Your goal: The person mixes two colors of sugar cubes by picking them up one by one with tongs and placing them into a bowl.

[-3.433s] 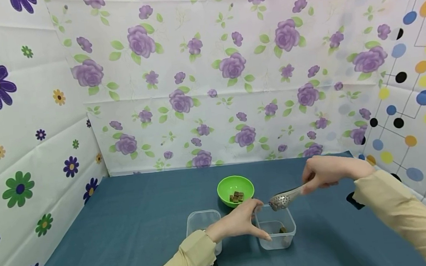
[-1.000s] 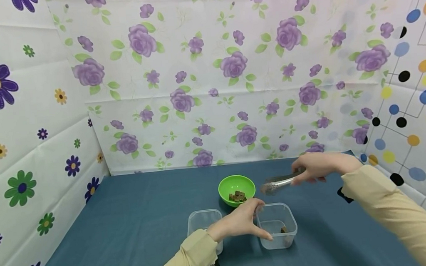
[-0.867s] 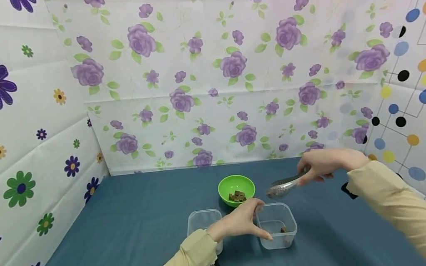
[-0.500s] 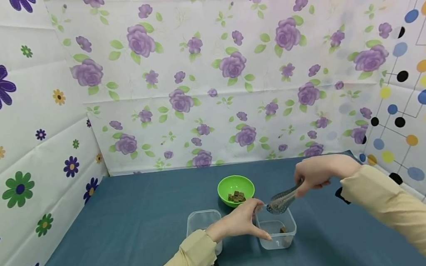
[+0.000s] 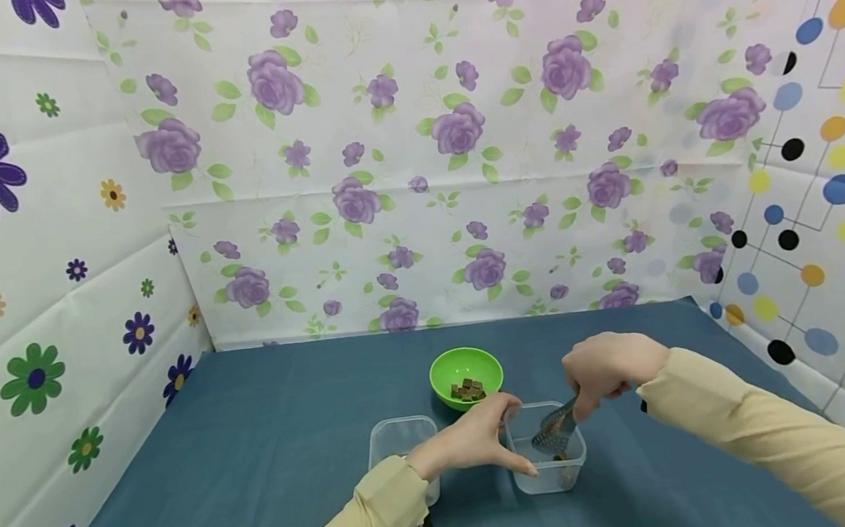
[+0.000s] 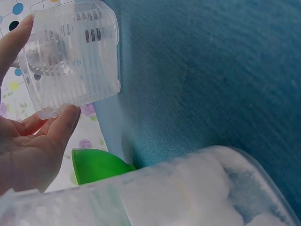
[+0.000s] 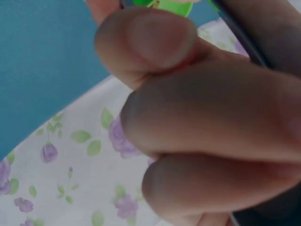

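Note:
My left hand [image 5: 474, 440] holds a clear plastic container [image 5: 547, 480] by its rim, thumb on the near side and fingers on the far side. In the left wrist view the thumb and fingertips span the container's ribbed wall [image 6: 89, 61]. Metal tongs [image 5: 555, 429] with perforated ends reach down inside this container, gripped by my right hand [image 5: 613, 367]. A small brown cube [image 5: 561, 457] lies in the container, close to the tongs' ends. Curled fingers [image 7: 207, 108] fill the right wrist view and hide most of the tongs.
Behind the container stands a green bowl [image 5: 465, 366] with several brown cubes [image 5: 467, 390]. A second clear container [image 5: 402, 435], partly behind the left forearm, shows white soft-looking contents [image 6: 183, 193] in the left wrist view. A blue cloth [image 5: 310, 438] covers the table; patterned sheets surround it.
The right hand has brought the tongs down and toward me, from above the table right of the bowl into the container. The left hand keeps its hold on the rim.

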